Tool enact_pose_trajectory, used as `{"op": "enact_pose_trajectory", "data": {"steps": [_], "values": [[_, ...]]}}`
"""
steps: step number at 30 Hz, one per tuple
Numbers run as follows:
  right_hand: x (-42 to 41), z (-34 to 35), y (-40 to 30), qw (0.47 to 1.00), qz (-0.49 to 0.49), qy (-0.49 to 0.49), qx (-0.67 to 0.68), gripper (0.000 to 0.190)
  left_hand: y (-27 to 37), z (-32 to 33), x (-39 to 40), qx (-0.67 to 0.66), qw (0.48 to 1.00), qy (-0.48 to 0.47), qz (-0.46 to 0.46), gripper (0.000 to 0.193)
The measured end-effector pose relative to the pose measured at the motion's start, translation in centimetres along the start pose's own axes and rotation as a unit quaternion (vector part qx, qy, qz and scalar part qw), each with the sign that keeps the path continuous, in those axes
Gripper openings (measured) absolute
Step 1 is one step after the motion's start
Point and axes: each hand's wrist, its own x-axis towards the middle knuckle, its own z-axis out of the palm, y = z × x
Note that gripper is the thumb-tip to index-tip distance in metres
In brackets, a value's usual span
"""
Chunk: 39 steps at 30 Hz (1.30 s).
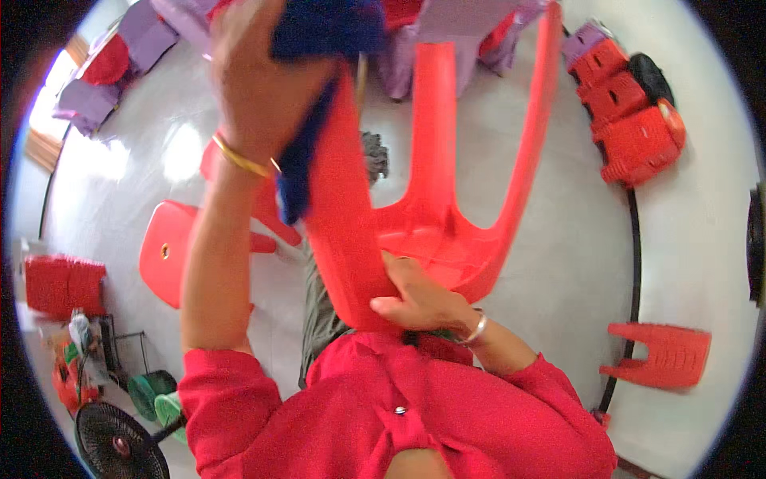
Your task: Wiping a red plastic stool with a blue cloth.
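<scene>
A red plastic stool is held tilted against my front, its legs pointing away from me and the hollow underside of its seat showing. My left hand is wrapped around a dark blue cloth near the far end of the nearest leg. Part of that cloth hangs down along the leg's left side. Lower down, my right hand grips the stool at the seat's edge, thumb and fingers over the red plastic.
Another red stool stands on the floor to the left. Stacked red chairs line the right wall, with a red stool nearer me. A black fan and green baskets are at lower left. Purple-covered chairs stand ahead.
</scene>
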Motion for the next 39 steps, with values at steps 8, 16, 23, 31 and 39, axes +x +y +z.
{"op": "enact_pose_trajectory", "data": {"steps": [8,16,23,31,39], "values": [[1.8,-2.0,0.8,0.954,-0.038,-0.021,0.297,0.094,6.7,-5.1,-19.5,-0.140,0.984,-0.106,-0.001,0.030],[-1.6,-2.3,1.1,0.953,0.111,0.124,0.252,0.060,11.0,-5.9,-24.7,-0.169,0.970,-0.157,0.083,0.021],[-5.2,-3.0,5.2,0.877,0.169,0.251,0.373,0.050,12.0,-4.4,-22.5,-0.260,0.940,-0.172,0.138,0.022],[-1.7,-5.1,2.5,0.896,0.012,0.362,0.256,0.030,11.4,-3.3,-20.5,-0.310,0.938,-0.129,0.087,0.033],[-4.7,-1.5,-0.8,0.911,0.059,0.343,0.219,0.025,8.0,-4.8,-12.7,-0.191,0.976,-0.003,0.104,0.032]]}}
